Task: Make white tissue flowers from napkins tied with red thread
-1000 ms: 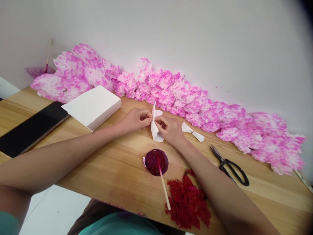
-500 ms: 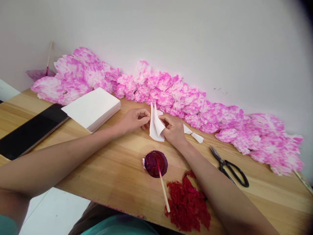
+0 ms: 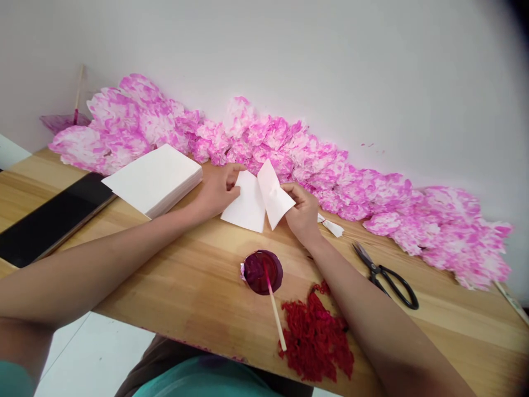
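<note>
My left hand (image 3: 220, 190) rests at the left edge of a flat white sheet (image 3: 247, 204), thumb and forefinger apart. To its right, my right hand (image 3: 301, 208) pinches a second piece of white paper (image 3: 273, 194), which stands raised and creased beside the flat one. Behind my left wrist lies a thick stack of white paper (image 3: 161, 176). A white paper piece tied at its middle (image 3: 332, 226) sits just right of my right hand, partly hidden by it.
Pink and white paper flowers (image 3: 281, 146) line the wall. Nearer are a dish of dark red dye (image 3: 256, 270) with a stick (image 3: 275, 314), red threads (image 3: 316, 336), black-handled scissors (image 3: 388, 278) and, at left, a black phone (image 3: 53, 218).
The folded paper between my hands has come apart into a flat sheet at left and a raised piece at right. My left hand has shifted slightly left and its fingers have spread.
</note>
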### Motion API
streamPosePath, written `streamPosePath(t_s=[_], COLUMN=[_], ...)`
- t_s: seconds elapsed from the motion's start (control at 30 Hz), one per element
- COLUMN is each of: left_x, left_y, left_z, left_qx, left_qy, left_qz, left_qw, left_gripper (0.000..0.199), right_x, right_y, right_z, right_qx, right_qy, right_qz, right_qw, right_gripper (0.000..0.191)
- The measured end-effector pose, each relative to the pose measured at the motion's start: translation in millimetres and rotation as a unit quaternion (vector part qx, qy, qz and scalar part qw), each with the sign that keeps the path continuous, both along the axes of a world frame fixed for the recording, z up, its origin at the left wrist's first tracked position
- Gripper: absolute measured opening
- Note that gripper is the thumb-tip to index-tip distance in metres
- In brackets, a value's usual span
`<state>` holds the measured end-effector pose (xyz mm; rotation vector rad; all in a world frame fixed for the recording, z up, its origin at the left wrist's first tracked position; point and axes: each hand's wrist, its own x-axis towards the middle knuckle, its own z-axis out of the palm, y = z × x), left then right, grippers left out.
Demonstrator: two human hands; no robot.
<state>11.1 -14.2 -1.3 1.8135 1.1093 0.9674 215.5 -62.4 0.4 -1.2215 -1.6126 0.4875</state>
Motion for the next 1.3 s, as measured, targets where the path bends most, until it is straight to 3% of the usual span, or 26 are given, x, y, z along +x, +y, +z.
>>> streamPosePath(t_s=[0.1,0.17,0.23,0.3,0.4,0.47,0.53,0.6,0.7,0.8,0.97,1.13,1.3], left_x=[-4.7,-5.2,-3.2,0.6,6.8,9.6,10.9,10.9,10.0,9.1,8.4,8.6,8.0], left_y=[-5.2,-12.1,-19.1,-23.7,-24.6,-22.7,-20.6,-19.8,-21.3,-23.5,-23.1,-20.1,-17.5], left_z=[15.7,26.5,33.1,33.3,23.8,16.1,11.8,11.9,16.8,20.3,18.7,16.3,15.1], left_qx=[0.145,0.185,0.116,-0.023,-0.196,-0.24,-0.252,-0.251,-0.246,-0.226,-0.21,-0.199,-0.204], left_qy=[0.087,0.071,0.019,-0.065,-0.195,-0.25,-0.284,-0.304,-0.311,-0.315,-0.317,-0.304,-0.301], left_qz=[0.054,0.051,-0.004,-0.092,-0.184,-0.18,-0.147,-0.121,-0.115,-0.118,-0.123,-0.127,-0.104], left_qw=[0.984,0.979,0.993,0.993,0.943,0.921,0.913,0.911,0.911,0.914,0.917,0.923,0.926], left_gripper=[0.04,0.034,0.031,0.039,0.05,0.054,0.055,0.053,0.048,0.045,0.044,0.052,0.052], right_x=[1.7,1.4,-0.1,-3.0,-8.0,-9.8,-9.2,-6.4,-1.5,0.1,-1.8,1.7,4.1], right_y=[0.2,-1.5,-3.9,-5.9,-6.8,-6.4,-5.4,-3.2,2.8,8.5,9.3,10.4,10.4], right_z=[2.1,2.7,3.0,3.7,6.5,8.8,10.1,9.4,5.3,2.6,3.8,-1.5,-5.8], right_qx=[0.009,0.02,0.04,0.07,0.111,0.132,0.154,0.153,0.081,-0.009,-0.105,-0.115,-0.075], right_qy=[0.018,0.001,-0.04,-0.102,-0.192,-0.215,-0.193,-0.141,-0.018,0.107,0.183,0.202,0.141], right_qz=[-0.021,-0.022,-0.017,0.013,0.12,0.173,0.145,0.055,-0.045,-0.024,0.095,0.036,0.024], right_qw=[1.0,1.0,0.998,0.992,0.968,0.952,0.958,0.977,0.995,0.994,0.973,0.972,0.987], right_gripper=[0.011,0.01,0.009,0.009,0.013,0.017,0.018,0.02,0.041,0.057,0.045,0.024,0.018])
